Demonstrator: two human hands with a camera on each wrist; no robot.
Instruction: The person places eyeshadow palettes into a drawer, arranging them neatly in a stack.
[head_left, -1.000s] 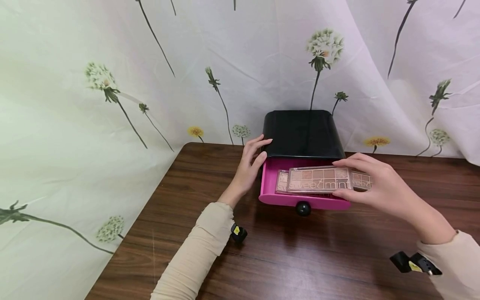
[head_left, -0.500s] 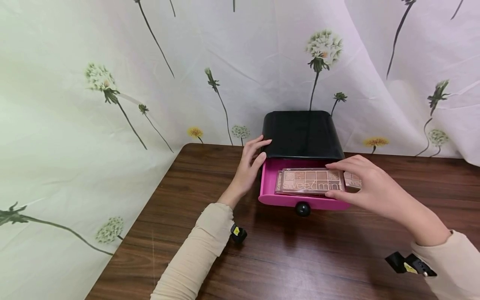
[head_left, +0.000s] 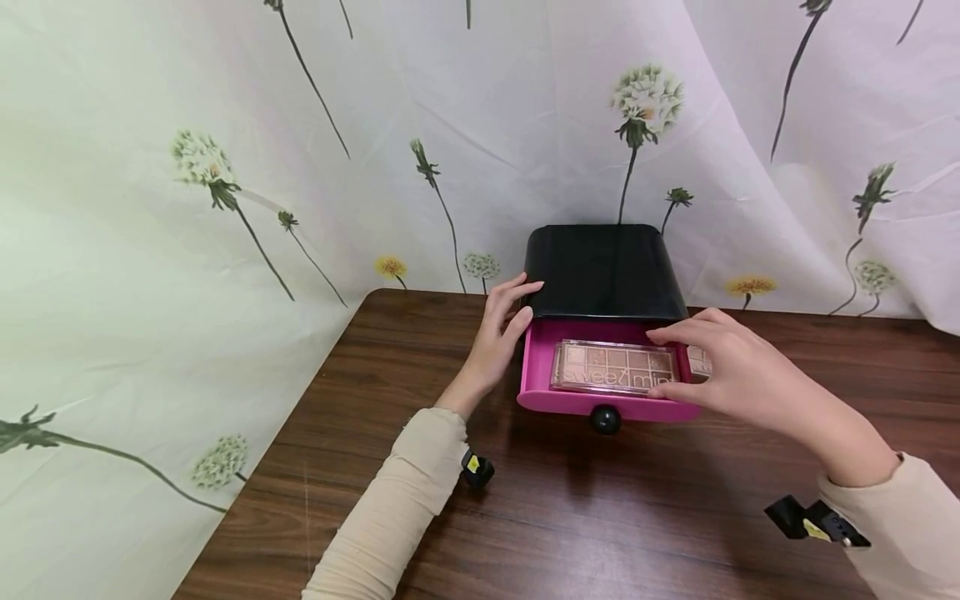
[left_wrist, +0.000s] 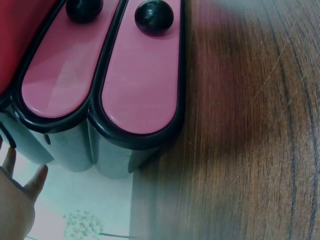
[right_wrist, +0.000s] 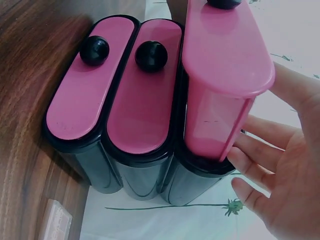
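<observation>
A clear-lidded eyeshadow palette (head_left: pixel 611 367) lettered "sweet mint" lies in the pulled-out pink drawer (head_left: pixel 538 367), apparently on top of another palette. My right hand (head_left: pixel 738 362) is at its right end, thumb by the near edge and index finger by the far edge; the palette lies low between them, no grip visible. The right wrist view shows the other fingers spread loosely beside the drawer. With fingers extended, my left hand (head_left: pixel 495 329) rests against the left side of the black drawer organizer (head_left: pixel 603 271).
Another palette (head_left: pixel 700 360) lies on the wooden table (head_left: pixel 570 517) right of the organizer, partly behind my right hand. Two lower drawers (right_wrist: pixel 145 100) with black knobs are closed. A floral cloth (head_left: pixel 480 100) hangs behind.
The held palette has moved left and down into the drawer and now lies away from the fingertips. My right hand has shifted slightly left. The left hand has stayed put.
</observation>
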